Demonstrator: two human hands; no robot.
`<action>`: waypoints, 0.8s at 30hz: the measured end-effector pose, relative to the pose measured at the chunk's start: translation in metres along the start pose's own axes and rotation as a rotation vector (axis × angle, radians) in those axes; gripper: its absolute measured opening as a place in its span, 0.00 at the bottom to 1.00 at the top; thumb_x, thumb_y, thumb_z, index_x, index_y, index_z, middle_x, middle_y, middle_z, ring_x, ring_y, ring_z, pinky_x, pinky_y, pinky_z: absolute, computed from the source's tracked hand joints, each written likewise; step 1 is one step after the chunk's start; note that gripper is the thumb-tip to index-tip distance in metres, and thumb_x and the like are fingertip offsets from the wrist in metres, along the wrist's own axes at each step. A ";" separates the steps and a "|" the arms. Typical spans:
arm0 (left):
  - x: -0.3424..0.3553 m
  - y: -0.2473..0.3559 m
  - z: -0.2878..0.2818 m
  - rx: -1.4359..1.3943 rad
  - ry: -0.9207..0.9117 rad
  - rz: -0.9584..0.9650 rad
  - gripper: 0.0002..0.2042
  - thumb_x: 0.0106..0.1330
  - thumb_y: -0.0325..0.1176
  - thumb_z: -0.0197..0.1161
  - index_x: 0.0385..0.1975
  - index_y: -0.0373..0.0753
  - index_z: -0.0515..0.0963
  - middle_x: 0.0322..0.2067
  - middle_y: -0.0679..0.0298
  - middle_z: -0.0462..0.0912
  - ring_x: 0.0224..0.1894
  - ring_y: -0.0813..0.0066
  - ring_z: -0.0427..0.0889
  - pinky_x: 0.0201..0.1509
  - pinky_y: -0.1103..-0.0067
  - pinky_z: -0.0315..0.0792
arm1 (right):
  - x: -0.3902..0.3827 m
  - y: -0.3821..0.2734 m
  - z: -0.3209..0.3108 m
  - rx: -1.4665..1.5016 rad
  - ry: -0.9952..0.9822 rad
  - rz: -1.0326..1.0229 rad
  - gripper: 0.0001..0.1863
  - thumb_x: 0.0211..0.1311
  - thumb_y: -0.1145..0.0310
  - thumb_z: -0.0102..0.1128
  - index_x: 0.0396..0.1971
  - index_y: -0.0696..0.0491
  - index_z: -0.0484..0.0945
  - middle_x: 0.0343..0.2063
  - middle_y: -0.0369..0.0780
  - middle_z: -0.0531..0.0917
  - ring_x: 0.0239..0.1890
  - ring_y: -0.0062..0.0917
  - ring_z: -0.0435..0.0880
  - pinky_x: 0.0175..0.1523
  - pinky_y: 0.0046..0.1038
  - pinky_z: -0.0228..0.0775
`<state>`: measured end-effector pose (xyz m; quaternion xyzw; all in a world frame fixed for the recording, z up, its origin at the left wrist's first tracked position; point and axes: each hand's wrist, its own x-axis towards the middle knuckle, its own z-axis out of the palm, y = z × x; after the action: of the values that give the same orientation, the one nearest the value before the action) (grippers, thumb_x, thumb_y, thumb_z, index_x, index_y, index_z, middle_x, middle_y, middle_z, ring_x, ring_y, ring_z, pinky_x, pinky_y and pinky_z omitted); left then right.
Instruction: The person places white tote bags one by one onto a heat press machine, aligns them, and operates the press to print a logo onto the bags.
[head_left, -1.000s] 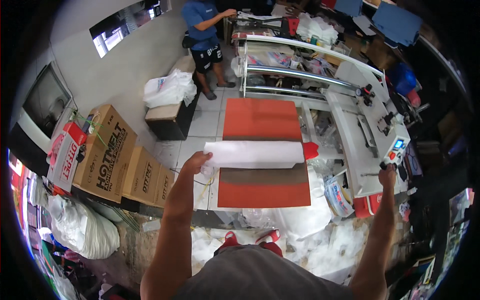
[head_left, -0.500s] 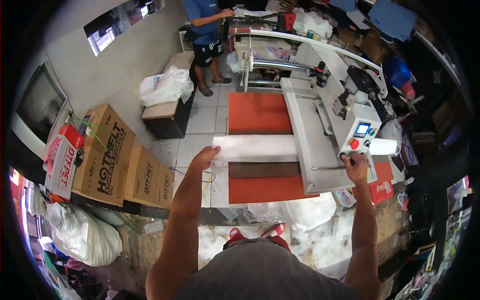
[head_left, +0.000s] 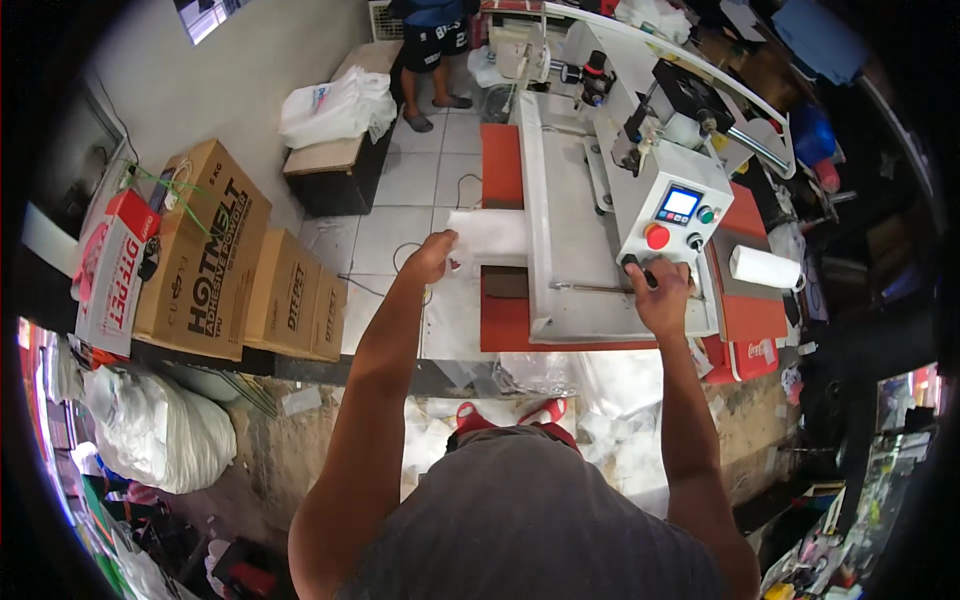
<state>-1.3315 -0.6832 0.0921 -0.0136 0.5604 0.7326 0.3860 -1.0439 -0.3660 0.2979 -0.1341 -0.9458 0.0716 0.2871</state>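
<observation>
The fingers of my left hand (head_left: 430, 258) are closed on the outer end of a white strip of thin sheet material (head_left: 492, 232). This strip lies across an orange-red press pad (head_left: 505, 325), and its other end is hidden under the wide white head of a heat press (head_left: 570, 270). My right hand (head_left: 662, 292) is wrapped round a black handle (head_left: 632, 261) at the front of the press head. Above that handle sits a white control box (head_left: 673, 212) with a lit screen, a red knob and smaller buttons.
Right of the press head, a white roll (head_left: 765, 267) rests on a second orange-red pad (head_left: 750, 318). Brown cartons (head_left: 200, 250) stand at the left. White bags (head_left: 338, 105) lie on a bench behind, near another person's legs (head_left: 430, 75).
The press head has slid left over the near pad with my right hand on its handle, covering more of the white strip. More of the right-hand pad shows. My view has tilted lower.
</observation>
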 end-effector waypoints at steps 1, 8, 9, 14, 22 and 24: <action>-0.001 0.000 0.001 -0.014 -0.012 0.000 0.15 0.72 0.42 0.54 0.49 0.38 0.76 0.44 0.62 0.80 0.42 0.64 0.78 0.46 0.63 0.73 | 0.000 -0.007 0.002 -0.027 -0.017 0.013 0.19 0.59 0.51 0.70 0.22 0.49 0.77 0.29 0.33 0.80 0.40 0.36 0.74 0.41 0.51 0.60; -0.011 0.006 0.011 0.022 -0.032 0.015 0.15 0.73 0.41 0.53 0.50 0.37 0.75 0.45 0.61 0.80 0.42 0.64 0.77 0.45 0.64 0.72 | 0.000 -0.052 0.017 0.048 0.003 0.015 0.20 0.60 0.49 0.68 0.21 0.49 0.77 0.30 0.33 0.81 0.42 0.37 0.72 0.48 0.54 0.56; -0.011 0.007 0.012 0.019 -0.034 0.025 0.15 0.73 0.41 0.53 0.50 0.37 0.75 0.45 0.61 0.80 0.42 0.64 0.77 0.44 0.64 0.72 | 0.000 -0.055 0.018 0.024 0.011 0.008 0.20 0.60 0.49 0.68 0.21 0.49 0.77 0.30 0.33 0.81 0.42 0.37 0.72 0.48 0.54 0.56; -0.009 0.008 0.018 0.044 0.010 -0.043 0.16 0.73 0.40 0.51 0.50 0.35 0.74 0.44 0.58 0.79 0.41 0.61 0.77 0.43 0.64 0.71 | -0.001 -0.069 0.022 0.020 -0.015 0.070 0.20 0.60 0.49 0.68 0.22 0.50 0.77 0.31 0.34 0.81 0.42 0.37 0.73 0.49 0.56 0.56; -0.013 0.015 0.034 0.019 0.043 -0.023 0.17 0.72 0.43 0.53 0.48 0.35 0.75 0.42 0.59 0.80 0.38 0.64 0.77 0.41 0.66 0.72 | -0.002 -0.084 0.017 -0.003 -0.040 0.094 0.21 0.63 0.47 0.64 0.25 0.51 0.78 0.33 0.36 0.82 0.44 0.39 0.74 0.51 0.58 0.58; -0.015 0.019 0.036 0.030 0.022 -0.013 0.17 0.72 0.43 0.52 0.48 0.36 0.75 0.41 0.60 0.80 0.38 0.65 0.76 0.40 0.67 0.71 | -0.002 -0.085 0.014 -0.021 -0.059 0.108 0.22 0.64 0.46 0.62 0.27 0.52 0.79 0.34 0.37 0.81 0.46 0.40 0.74 0.53 0.62 0.59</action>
<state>-1.3174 -0.6631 0.1273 -0.0195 0.5755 0.7215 0.3845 -1.0682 -0.4483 0.3028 -0.1857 -0.9459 0.0809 0.2533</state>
